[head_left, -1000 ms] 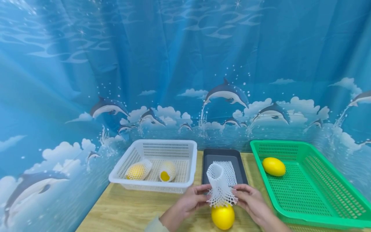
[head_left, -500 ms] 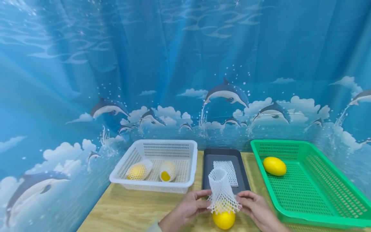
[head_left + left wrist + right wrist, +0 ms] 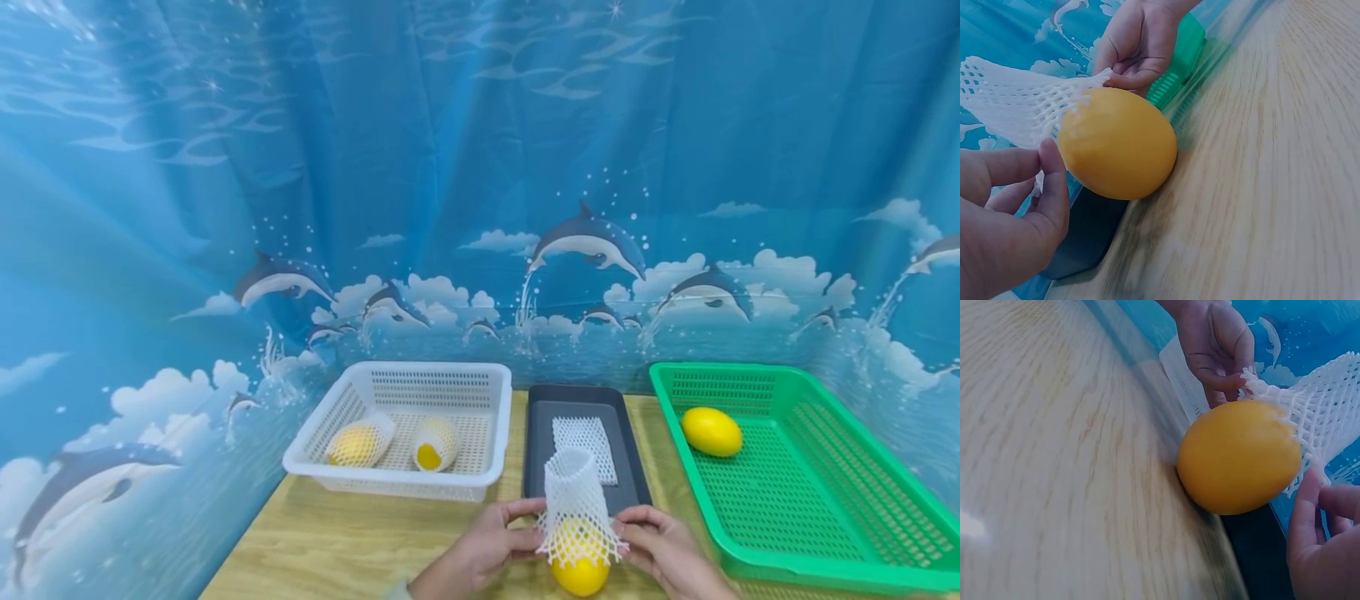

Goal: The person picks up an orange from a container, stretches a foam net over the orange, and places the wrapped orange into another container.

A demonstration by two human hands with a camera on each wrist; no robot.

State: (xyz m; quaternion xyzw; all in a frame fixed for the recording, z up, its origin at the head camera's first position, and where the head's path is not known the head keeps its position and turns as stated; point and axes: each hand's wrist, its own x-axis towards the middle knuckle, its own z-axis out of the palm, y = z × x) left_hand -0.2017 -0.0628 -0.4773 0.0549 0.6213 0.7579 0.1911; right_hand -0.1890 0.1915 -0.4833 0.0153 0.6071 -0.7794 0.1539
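Observation:
A white foam fruit net (image 3: 576,492) covers the upper part of a yellow fruit (image 3: 581,577), which stands on the table near its front. On the left side my left hand (image 3: 491,542) pinches the net's flared edge between thumb and finger. Across from it my right hand (image 3: 663,546) pinches the opposite edge. In the left wrist view the bare lower part of the fruit (image 3: 1119,147) touches the wooden table. The right wrist view has the net (image 3: 1322,412) stretched over one end of the fruit, its tube pointing away.
Behind the hands, a dark grey tray (image 3: 540,408) bears a flat foam net (image 3: 588,446). A white basket (image 3: 495,417) at the left holds two netted yellow fruits (image 3: 356,443). At the right, a green basket (image 3: 780,500) holds one bare yellow fruit (image 3: 711,432).
Both hands have moved down towards the front with the net. Its flared edge has slid from the top of the fruit to about halfway down it.

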